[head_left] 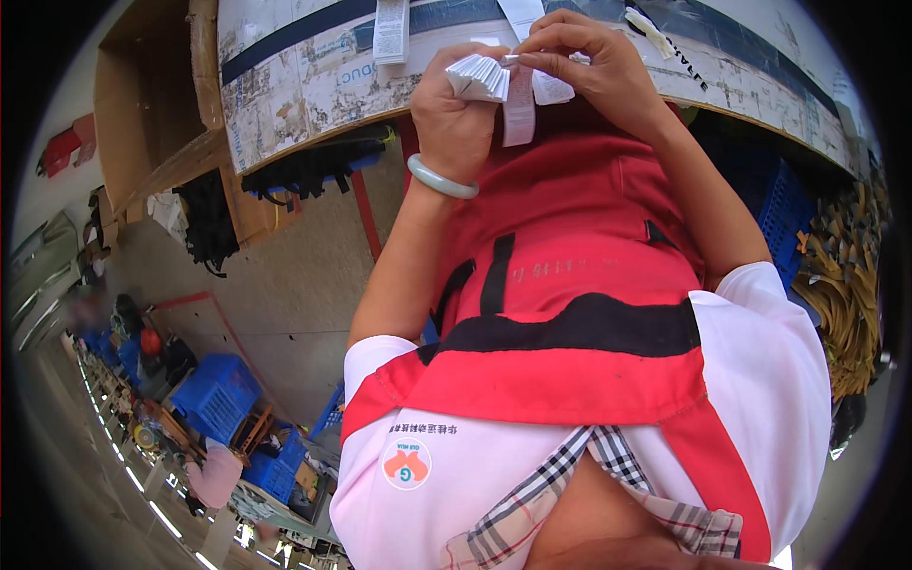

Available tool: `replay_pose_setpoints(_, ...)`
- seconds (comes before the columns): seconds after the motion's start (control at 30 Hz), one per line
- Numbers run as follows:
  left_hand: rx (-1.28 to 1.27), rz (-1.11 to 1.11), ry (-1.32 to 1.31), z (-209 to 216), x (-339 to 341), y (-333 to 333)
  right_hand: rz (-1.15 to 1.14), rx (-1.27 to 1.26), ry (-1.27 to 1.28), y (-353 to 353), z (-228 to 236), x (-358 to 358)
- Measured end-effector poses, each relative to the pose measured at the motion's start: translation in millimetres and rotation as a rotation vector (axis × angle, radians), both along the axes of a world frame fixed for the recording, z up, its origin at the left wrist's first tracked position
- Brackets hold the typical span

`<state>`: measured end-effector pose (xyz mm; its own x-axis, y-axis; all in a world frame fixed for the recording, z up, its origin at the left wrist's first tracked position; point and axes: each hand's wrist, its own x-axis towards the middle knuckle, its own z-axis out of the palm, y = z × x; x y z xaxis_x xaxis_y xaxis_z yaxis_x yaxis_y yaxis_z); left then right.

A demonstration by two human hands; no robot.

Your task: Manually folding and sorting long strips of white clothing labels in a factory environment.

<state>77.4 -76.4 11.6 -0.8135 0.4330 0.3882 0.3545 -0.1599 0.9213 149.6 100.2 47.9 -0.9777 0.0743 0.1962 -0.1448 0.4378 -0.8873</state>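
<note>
My left hand, with a pale bangle on its wrist, is closed around a fanned bundle of white printed labels at the table's near edge. Thumb and fingers of my right hand pinch together at the bundle's right side, on what looks like the end of a label. One label strip hangs down between the hands over my red apron. Another printed piece shows below my right fingers. Farther back on the table, a label strip lies to the left and a second one lies behind my hands.
The worn white tabletop has a dark band across it. A small white object lies at its right. Left stands an open cardboard box; black straps hang below. Blue crates and stacked brown pieces flank me.
</note>
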Motion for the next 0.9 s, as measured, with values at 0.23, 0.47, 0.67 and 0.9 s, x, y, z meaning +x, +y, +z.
replay_pose_setpoints(0.23, 0.033, -0.218, -0.476, 2, 6, -10, -0.004, -0.085, -0.099, -2, -2, 12)
replay_pose_setpoints(0.47, 0.027, -0.171, -0.384, 1, 9, -11, 0.008, -0.251, -0.121, -6, -1, 14)
replay_pose_setpoints(0.67, 0.057, -0.201, -0.347, -3, 8, -15, 0.017, -0.258, -0.133, -8, -3, 14)
replay_pose_setpoints(0.9, -0.002, -0.366, -0.909, 12, 9, -12, 0.186, -0.481, -0.409, -2, 18, 15)
